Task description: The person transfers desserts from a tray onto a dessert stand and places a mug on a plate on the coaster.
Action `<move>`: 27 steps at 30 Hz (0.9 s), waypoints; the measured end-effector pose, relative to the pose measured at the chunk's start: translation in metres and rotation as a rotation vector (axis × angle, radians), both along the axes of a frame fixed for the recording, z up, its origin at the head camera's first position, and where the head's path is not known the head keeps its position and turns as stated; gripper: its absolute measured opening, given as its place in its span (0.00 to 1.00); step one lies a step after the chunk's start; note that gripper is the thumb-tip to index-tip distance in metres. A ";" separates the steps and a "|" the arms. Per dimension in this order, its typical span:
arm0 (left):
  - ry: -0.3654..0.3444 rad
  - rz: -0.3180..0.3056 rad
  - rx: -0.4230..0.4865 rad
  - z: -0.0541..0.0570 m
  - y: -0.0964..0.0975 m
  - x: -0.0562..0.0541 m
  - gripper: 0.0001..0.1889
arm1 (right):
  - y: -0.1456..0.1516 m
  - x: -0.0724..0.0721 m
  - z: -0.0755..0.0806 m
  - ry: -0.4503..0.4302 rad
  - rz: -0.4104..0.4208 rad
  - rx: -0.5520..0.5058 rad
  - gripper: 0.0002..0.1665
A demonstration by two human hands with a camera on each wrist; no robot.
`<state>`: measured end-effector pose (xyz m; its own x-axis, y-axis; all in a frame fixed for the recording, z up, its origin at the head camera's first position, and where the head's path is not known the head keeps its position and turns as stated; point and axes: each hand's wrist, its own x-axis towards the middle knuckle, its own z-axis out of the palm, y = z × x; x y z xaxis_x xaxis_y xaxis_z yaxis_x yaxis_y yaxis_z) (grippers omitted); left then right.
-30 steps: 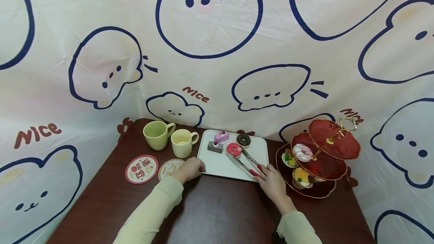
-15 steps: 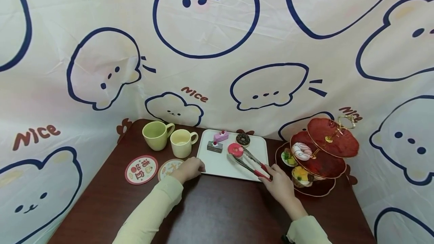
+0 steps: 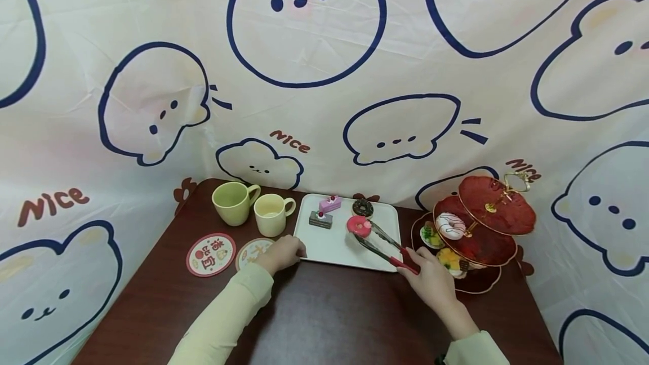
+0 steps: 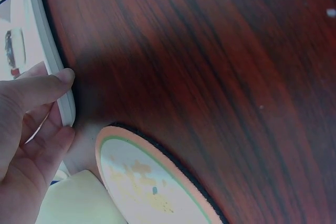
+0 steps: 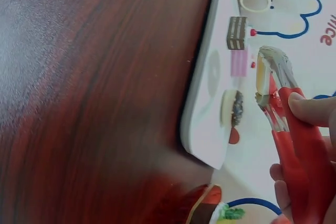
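Observation:
My right hand (image 3: 431, 279) grips the red handles of metal tongs (image 5: 307, 153), thumb on one handle. Between the tong tips is a pink-iced donut (image 3: 356, 226); the right wrist view shows it raised off the white tray (image 3: 316, 245). My left hand (image 3: 285, 252) pinches the tray's front left corner between thumb and fingers. On the tray lie a chocolate donut (image 5: 229, 107), a pink cake slice (image 3: 329, 205) and a layered brown cake slice (image 3: 320, 220). A round coaster (image 4: 152, 182) lies close by my left hand, partly covered by it in the head view.
Two pale green mugs (image 3: 230, 203) stand at the back left, with a red-rimmed coaster (image 3: 210, 254) before them. Right of the tray rises a tiered red stand (image 3: 494, 204) bearing a white donut (image 3: 450, 226) and fruit-topped cakes (image 3: 450, 262). A patterned cloth (image 3: 304, 111) hangs behind.
My right hand has moved right with the tongs, and the pink donut has come up off the tray and shifted right with them. My left hand stays at the tray corner.

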<state>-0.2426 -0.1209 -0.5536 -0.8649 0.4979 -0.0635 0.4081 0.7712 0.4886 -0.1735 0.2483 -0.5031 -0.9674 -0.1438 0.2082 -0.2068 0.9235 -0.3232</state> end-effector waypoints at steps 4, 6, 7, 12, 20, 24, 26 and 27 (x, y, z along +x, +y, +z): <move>0.005 -0.002 0.002 0.001 0.000 0.000 0.08 | 0.005 0.005 0.009 0.040 -0.002 -0.004 0.34; 0.009 -0.004 0.007 0.001 0.000 0.000 0.08 | 0.008 0.007 0.013 0.046 -0.005 -0.006 0.34; 0.011 -0.006 0.009 0.001 0.000 0.000 0.08 | 0.009 0.009 0.015 0.048 -0.008 -0.003 0.34; 0.011 -0.006 0.013 0.001 0.000 0.001 0.09 | 0.018 0.016 0.027 0.058 -0.023 -0.003 0.34; 0.008 -0.010 0.002 0.001 0.000 0.001 0.09 | 0.030 0.031 0.046 0.064 -0.061 0.003 0.33; 0.010 -0.012 -0.004 0.001 0.000 0.000 0.09 | 0.037 0.037 0.053 0.010 -0.099 0.012 0.35; 0.007 -0.004 -0.011 0.000 0.000 0.000 0.09 | 0.041 0.040 0.056 0.001 -0.107 0.011 0.36; 0.010 -0.001 -0.011 0.000 0.000 0.001 0.09 | 0.043 0.041 0.057 0.004 -0.109 0.015 0.36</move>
<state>-0.2420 -0.1209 -0.5538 -0.8650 0.4981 -0.0601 0.4139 0.7762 0.4756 -0.1321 0.2909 -0.4466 -0.9766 -0.0410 0.2112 -0.1065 0.9452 -0.3085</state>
